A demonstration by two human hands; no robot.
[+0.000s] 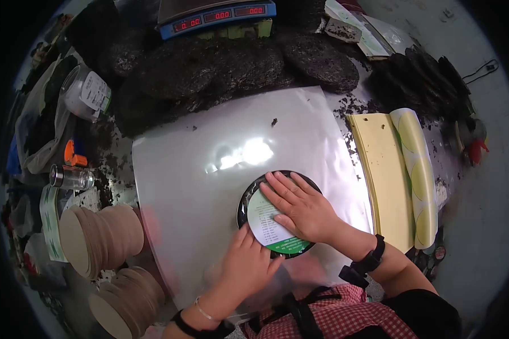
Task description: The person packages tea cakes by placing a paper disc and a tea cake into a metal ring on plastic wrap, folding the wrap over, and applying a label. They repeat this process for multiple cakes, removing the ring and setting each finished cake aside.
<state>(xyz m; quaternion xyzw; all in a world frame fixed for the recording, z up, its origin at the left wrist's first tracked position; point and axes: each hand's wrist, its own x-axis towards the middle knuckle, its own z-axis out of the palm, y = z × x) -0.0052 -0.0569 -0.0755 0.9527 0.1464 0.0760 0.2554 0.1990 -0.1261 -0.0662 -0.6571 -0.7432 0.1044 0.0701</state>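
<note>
Sheet (181,181), spread fingers (281,189) on label (266,221)

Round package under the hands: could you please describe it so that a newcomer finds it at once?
Find the large shiny sheet spread before the person. On it, the right hand lies flat on a round package; the left hand touches its edge. Unlike the bare dark discs beyond the sheet, it has a white-and-green label.
</note>
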